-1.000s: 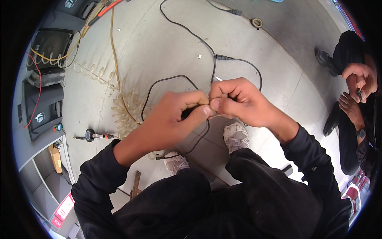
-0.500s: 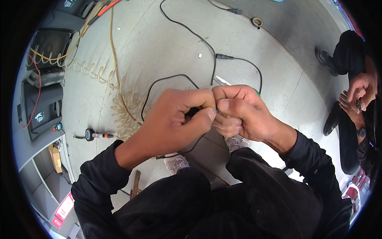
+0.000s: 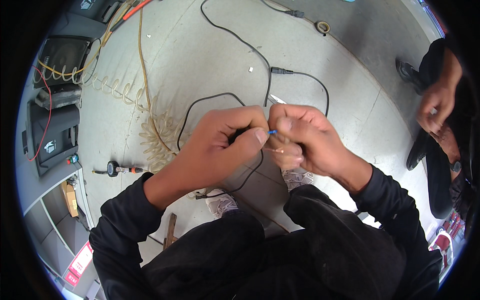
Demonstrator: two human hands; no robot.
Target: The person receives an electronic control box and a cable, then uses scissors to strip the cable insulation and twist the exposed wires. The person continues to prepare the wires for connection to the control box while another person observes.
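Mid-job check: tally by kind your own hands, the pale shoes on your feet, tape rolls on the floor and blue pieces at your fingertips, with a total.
Hands: 2 (left hand, right hand)
Pale shoes: 2
Tape roll: 1
Blue piece: 1
Total: 6

Short blue wire end is pinched between thumb and forefinger of left hand. Right hand is curled just beside it, thumb slightly blurred; its grip can't be made out. A thin copper-coloured strand is seen across the right hand's lower fingers. On the floor beyond: black cable with inline connector, pointed metal tool partly hidden by right hand, tape roll. Clear coiled hose and dial gauge are seen at left. Co-worker's hand is shown far right.
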